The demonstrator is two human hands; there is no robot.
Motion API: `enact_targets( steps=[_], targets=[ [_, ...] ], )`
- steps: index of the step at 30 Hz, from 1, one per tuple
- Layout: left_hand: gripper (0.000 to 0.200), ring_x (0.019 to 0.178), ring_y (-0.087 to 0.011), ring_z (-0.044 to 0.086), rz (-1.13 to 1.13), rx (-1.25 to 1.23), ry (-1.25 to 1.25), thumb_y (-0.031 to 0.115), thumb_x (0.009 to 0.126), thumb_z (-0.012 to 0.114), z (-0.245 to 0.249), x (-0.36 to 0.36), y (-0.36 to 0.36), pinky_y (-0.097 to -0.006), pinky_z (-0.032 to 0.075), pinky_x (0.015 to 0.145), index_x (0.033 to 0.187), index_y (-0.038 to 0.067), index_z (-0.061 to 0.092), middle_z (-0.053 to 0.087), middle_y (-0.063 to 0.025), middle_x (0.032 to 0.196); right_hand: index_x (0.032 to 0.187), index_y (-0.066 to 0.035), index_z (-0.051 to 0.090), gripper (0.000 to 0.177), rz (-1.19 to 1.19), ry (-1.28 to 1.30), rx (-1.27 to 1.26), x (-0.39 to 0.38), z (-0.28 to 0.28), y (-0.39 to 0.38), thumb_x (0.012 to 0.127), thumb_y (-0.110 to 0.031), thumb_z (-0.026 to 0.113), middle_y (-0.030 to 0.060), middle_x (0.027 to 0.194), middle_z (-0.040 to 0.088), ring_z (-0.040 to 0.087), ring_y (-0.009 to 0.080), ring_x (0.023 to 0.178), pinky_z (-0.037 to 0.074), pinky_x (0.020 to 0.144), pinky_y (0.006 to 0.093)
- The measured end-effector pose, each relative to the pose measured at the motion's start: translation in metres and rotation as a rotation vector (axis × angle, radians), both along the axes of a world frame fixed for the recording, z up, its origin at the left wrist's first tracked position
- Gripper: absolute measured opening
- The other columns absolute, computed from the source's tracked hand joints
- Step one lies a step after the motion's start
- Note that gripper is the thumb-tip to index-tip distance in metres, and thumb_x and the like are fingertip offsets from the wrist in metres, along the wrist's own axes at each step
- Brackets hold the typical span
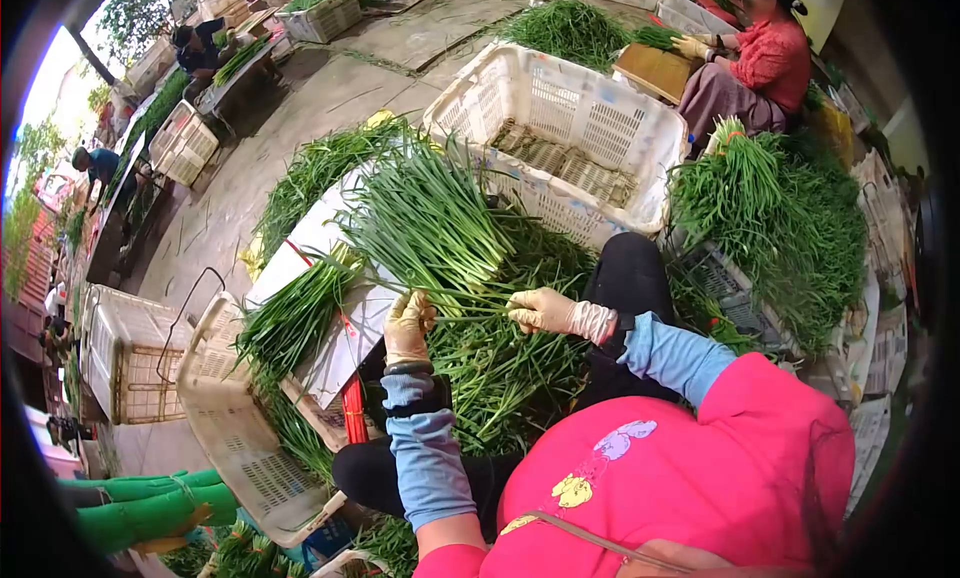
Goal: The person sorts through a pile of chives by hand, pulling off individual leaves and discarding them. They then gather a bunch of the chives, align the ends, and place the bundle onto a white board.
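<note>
left hand (408, 325), right hand (541, 310) gripping thin green stalks (470, 319)

Large white crate (622, 123) near a person (776, 66) in red

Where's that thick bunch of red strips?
In the head view, the red strips are left of centre, lower than the left hand and beside its blue sleeve, by the white board's near end.

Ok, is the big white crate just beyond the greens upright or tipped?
Upright: the white crate stands with its open top facing up, its floor visible inside.
</note>
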State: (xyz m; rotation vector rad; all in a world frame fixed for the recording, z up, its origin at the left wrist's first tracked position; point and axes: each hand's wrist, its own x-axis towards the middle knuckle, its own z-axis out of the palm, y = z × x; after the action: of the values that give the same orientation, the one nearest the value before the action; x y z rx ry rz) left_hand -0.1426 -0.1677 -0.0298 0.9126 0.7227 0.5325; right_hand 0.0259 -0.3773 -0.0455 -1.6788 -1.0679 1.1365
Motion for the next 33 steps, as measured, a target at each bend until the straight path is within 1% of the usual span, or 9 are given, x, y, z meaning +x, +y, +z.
enact_targets(
  steps=[7,14,16,21,24,25,26,30,33],
  targets=[
    [0.017,0.056,-0.0078,0.055,0.205,0.106,0.080,0.019,0.082,0.069,0.019,-0.020,-0.032,-0.0191,0.041,0.049,0.088,0.004,0.066,0.062,-0.0010,0.072,0.089,-0.004,0.057,0.027,-0.267,0.321,0.114,-0.002,-0.003,0.009,0.096,-0.027,0.045,-0.0029,0.056,0.048,0.039,0.0050,0.045,0.032,0.044,0.0204],
    [0.012,0.057,-0.0072,0.052,0.363,-0.005,0.077,0.017,0.083,0.067,0.010,-0.035,-0.061,-0.0181,0.038,0.047,0.087,0.005,0.065,0.060,-0.0002,0.071,0.088,-0.003,0.058,0.031,-0.645,0.489,0.255,-0.008,-0.008,0.022,0.095,-0.031,0.048,-0.0004,0.058,0.055,0.047,0.0056,0.046,0.037,0.042,0.0185],
    [0.010,0.061,-0.0077,0.056,0.397,0.046,0.065,0.017,0.084,0.065,0.010,-0.054,-0.050,-0.0185,0.042,0.052,0.088,0.008,0.065,0.060,0.0007,0.073,0.089,-0.004,0.058,0.027,-0.567,0.462,0.320,0.007,-0.008,0.017,0.096,-0.027,0.045,0.0006,0.060,0.057,0.049,0.0059,0.047,0.040,0.044,0.0187],
    [0.011,0.064,-0.0101,0.056,0.586,0.109,0.162,0.018,0.085,0.063,0.026,-0.106,-0.015,-0.0216,0.043,0.054,0.093,0.009,0.063,0.061,-0.0001,0.075,0.095,-0.003,0.063,0.026,0.115,0.243,0.106,0.027,0.010,-0.016,0.093,-0.026,0.052,0.0022,0.072,0.062,0.058,0.0086,0.066,0.048,0.064,0.0231],
    [0.028,0.061,-0.0084,0.054,0.748,0.290,0.047,0.010,0.087,0.061,0.030,-0.141,0.008,-0.0209,0.045,0.051,0.114,0.007,0.058,0.060,-0.0002,0.081,0.101,-0.008,0.065,0.026,0.601,-0.312,-0.034,0.038,-0.001,-0.030,0.084,-0.027,0.062,0.0083,0.087,0.067,0.063,0.0181,0.081,0.049,0.074,0.0319],
    [0.031,0.060,-0.0084,0.054,0.781,0.239,0.070,0.009,0.087,0.060,0.035,-0.147,0.014,-0.0212,0.046,0.050,0.117,0.007,0.056,0.060,-0.0003,0.081,0.100,-0.010,0.065,0.028,0.576,-0.280,-0.060,0.033,0.014,-0.027,0.080,-0.028,0.064,0.0103,0.088,0.066,0.063,0.0231,0.085,0.048,0.076,0.0354],
    [0.033,0.058,-0.0084,0.054,0.813,0.187,0.092,0.008,0.088,0.059,0.040,-0.153,0.017,-0.0214,0.048,0.049,0.121,0.007,0.055,0.060,-0.0005,0.081,0.099,-0.010,0.065,0.026,0.497,-0.741,-0.165,0.023,0.027,-0.023,0.081,-0.029,0.062,0.0110,0.088,0.065,0.062,0.0260,0.085,0.048,0.076,0.0366],
    [0.026,0.058,-0.0096,0.056,0.665,0.259,0.140,0.010,0.087,0.060,0.056,-0.138,0.000,-0.0229,0.049,0.049,0.112,0.006,0.058,0.060,-0.0020,0.080,0.103,-0.009,0.063,0.032,0.162,-0.441,0.370,-0.014,0.038,0.013,0.085,-0.035,0.059,0.0120,0.098,0.063,0.060,0.0287,0.092,0.048,0.080,0.0361],
    [0.015,0.065,-0.0125,0.062,0.480,0.195,0.084,0.015,0.086,0.062,0.059,-0.094,-0.032,-0.0219,0.048,0.056,0.099,0.006,0.062,0.065,-0.0035,0.079,0.114,-0.012,0.058,0.043,0.224,-0.418,0.358,-0.056,0.050,0.034,0.089,-0.046,0.049,0.0143,0.106,0.062,0.059,0.0316,0.098,0.047,0.082,0.0388]
  ],
)
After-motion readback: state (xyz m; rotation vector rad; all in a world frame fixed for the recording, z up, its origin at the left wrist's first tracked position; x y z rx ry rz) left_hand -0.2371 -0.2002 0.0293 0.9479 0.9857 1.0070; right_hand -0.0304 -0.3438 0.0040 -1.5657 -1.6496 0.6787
